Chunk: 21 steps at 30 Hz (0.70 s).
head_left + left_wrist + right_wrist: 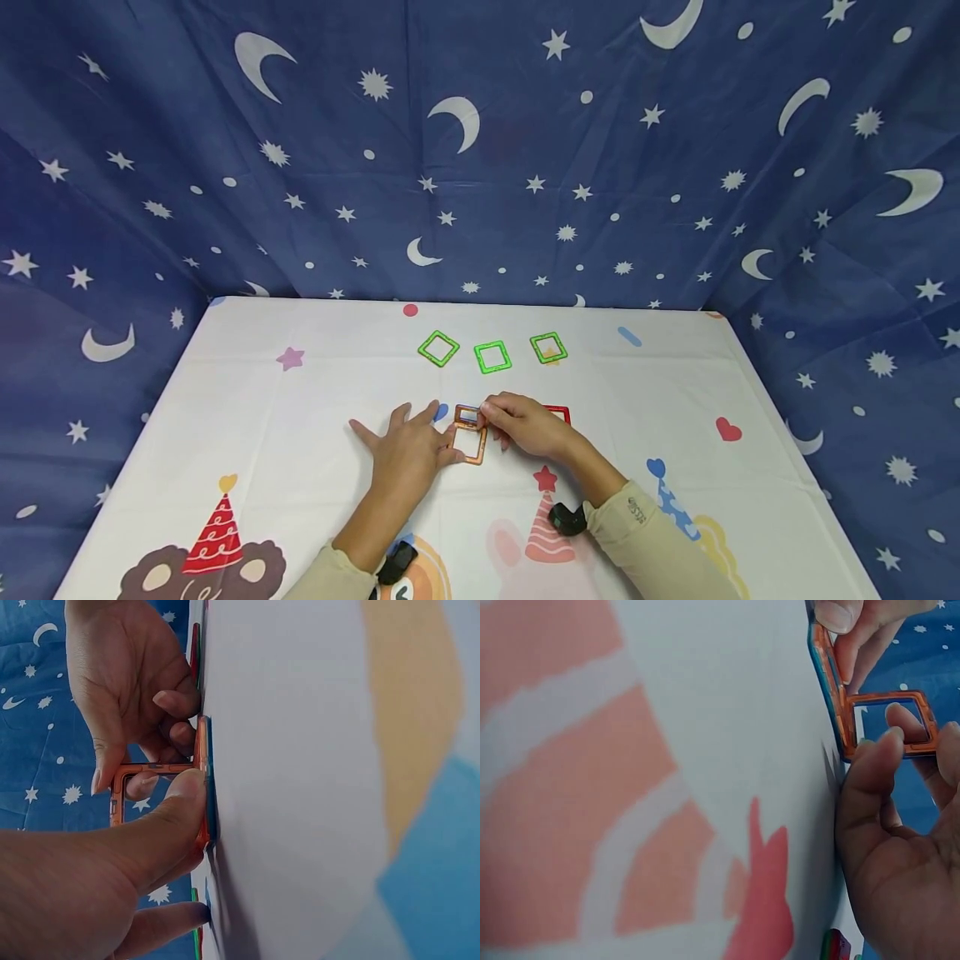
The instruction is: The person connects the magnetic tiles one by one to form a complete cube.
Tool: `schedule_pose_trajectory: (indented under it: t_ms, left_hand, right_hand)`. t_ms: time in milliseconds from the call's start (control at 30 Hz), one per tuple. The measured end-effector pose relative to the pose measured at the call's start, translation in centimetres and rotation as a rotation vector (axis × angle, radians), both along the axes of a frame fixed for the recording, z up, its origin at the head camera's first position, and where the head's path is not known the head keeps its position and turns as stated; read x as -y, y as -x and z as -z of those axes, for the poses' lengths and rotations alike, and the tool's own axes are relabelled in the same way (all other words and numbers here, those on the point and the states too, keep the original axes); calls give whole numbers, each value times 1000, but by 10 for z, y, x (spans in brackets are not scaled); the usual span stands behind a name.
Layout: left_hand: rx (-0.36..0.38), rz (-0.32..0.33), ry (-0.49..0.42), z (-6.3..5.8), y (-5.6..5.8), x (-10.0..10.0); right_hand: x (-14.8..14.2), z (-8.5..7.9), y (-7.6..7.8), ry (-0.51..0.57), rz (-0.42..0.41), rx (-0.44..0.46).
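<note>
The left hand [408,454] has its grip spread, thumb and forefinger pressing the left side of a flat orange square frame [482,448] on the white table [637,392]. The right hand [528,425] pinches an upright orange square frame [889,696], which touches the flat one along its far edge. A red frame [558,408] lies partly hidden behind the right hand, and three green frames [489,344] lie farther back.
</note>
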<state>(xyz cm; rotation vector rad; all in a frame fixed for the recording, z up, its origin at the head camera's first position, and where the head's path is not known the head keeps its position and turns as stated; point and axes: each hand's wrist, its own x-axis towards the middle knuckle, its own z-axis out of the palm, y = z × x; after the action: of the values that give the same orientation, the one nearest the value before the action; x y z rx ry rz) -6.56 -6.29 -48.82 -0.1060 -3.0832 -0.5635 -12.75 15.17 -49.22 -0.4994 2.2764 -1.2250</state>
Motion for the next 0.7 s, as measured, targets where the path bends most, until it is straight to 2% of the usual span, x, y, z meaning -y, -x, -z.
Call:
schedule_pose_trajectory:
  t_ms: [167,267,367,433,533,700]
  left_hand:
    - [1,40,6,-1,0,3]
    - [48,91,-18,-2,3,10]
    - [109,113,-99,-3,8,17]
    - [132,103,-171,-4,10,22]
    - [119,67,-273,-4,13,25]
    - [102,43,-369,-5,15,27]
  right_hand:
    - [1,0,-3,-13,16,-10]
    - [1,0,-3,-7,20,-12]
    - [1,2,-2,18,11,3]
    - [1,3,-2,35,4,16]
    - [1,4,-1,56,-6,28]
    - [2,4,1,64,-32,18]
